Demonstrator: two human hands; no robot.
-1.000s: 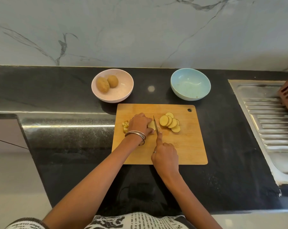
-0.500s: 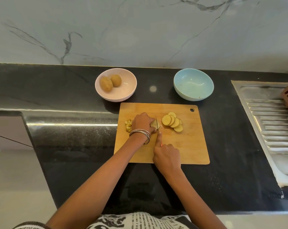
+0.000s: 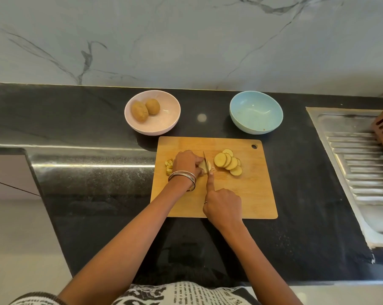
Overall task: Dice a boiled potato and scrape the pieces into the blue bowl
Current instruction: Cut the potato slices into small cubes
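Now the left hand (image 3: pixel 187 161) curls over a pale potato piece (image 3: pixel 205 166) on the rectangular wooden cutting board (image 3: pixel 252 194), while the right hand (image 3: pixel 222 203) grips a slim knife (image 3: pixel 206 164) cutting into it. Round yellow slices (image 3: pixel 229 161) lie just right; small dice (image 3: pixel 169 166) sit left. Beyond, on the black counter (image 3: pixel 307 194), the round blue bowl (image 3: pixel 256 112) stands empty.

cutting board (image 3: pixel 247 194): wood, matt | counter (image 3: pixel 98 179): glossy black stone | sink (image 3: pixel 362 164): ribbed metal
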